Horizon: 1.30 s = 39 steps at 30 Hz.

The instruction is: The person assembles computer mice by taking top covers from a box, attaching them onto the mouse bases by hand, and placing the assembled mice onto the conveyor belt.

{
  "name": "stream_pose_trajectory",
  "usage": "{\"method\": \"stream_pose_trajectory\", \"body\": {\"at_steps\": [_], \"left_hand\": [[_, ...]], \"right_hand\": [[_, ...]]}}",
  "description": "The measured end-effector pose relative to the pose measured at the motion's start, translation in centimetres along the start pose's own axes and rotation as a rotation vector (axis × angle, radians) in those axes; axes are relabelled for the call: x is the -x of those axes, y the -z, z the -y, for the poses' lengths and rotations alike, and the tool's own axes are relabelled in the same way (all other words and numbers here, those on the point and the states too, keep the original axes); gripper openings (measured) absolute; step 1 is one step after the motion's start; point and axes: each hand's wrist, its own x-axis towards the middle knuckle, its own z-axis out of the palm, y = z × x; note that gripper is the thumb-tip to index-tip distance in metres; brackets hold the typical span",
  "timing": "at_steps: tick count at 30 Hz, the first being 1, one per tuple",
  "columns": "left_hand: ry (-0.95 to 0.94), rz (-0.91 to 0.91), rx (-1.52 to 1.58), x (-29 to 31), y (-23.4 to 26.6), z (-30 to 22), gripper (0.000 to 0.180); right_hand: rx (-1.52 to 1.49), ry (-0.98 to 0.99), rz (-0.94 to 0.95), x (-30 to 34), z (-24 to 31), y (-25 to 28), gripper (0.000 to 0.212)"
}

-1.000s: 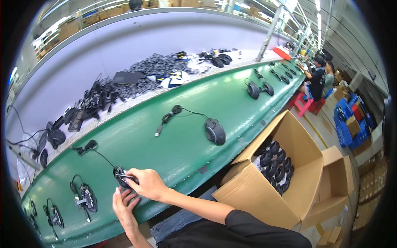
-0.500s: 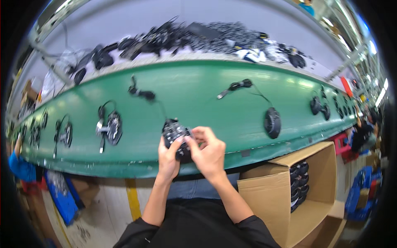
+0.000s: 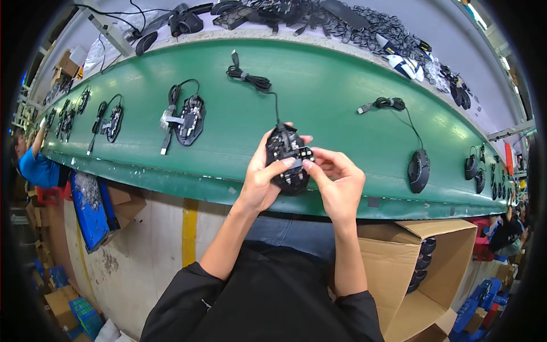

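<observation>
An opened computer mouse (image 3: 279,147) with its inner parts bare rests in my left hand (image 3: 257,187). The thumb lies across its middle and the other fingers go underneath. My right hand (image 3: 344,183) is closed in a pinch at the mouse's right edge. Its thumb and index finger meet at a small black circuit board (image 3: 306,153) with pale squares. Part of this board is hidden by the fingertips. A grey strip lies beside the thumbs. From the mouse's top, a thin cord leads up to a bundled black cable (image 3: 250,78) on the green conveyor belt (image 3: 319,74).
Left on the belt lie opened mice (image 3: 191,121) with bundled cables. A closed black mouse (image 3: 419,171) lies to the right. An open cardboard box (image 3: 393,268) with black mice stands at lower right. Loose parts (image 3: 370,40) cover the shelf behind. A person in blue (image 3: 40,168) works far left.
The view has shifted, so the scene sits differently. The mouse in my hands is now tilted more into view, its inside facing up. My right fingers have moved to its right edge.
</observation>
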Motion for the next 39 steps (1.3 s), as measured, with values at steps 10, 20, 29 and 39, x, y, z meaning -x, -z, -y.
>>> {"method": "stream_pose_trajectory", "body": {"at_steps": [10,20,29,39], "left_hand": [[-0.091,0.083,0.022,-0.2,0.2,0.3,0.078],[-0.101,0.065,0.039,0.1,0.3,-0.3,0.077],[-0.01,0.06,0.072,0.2,0.4,-0.9,0.096],[-0.066,0.098,-0.009,0.3,0.6,-0.5,0.093]], "right_hand": [[-0.135,-0.145,0.005,2.2,1.7,-1.4,0.026],[0.032,-0.021,-0.025,2.4,2.2,-2.4,0.023],[0.272,0.212,-0.097,2.9,2.4,-3.4,0.023],[0.386,0.242,-0.118,3.0,2.5,-4.4,0.024]]}}
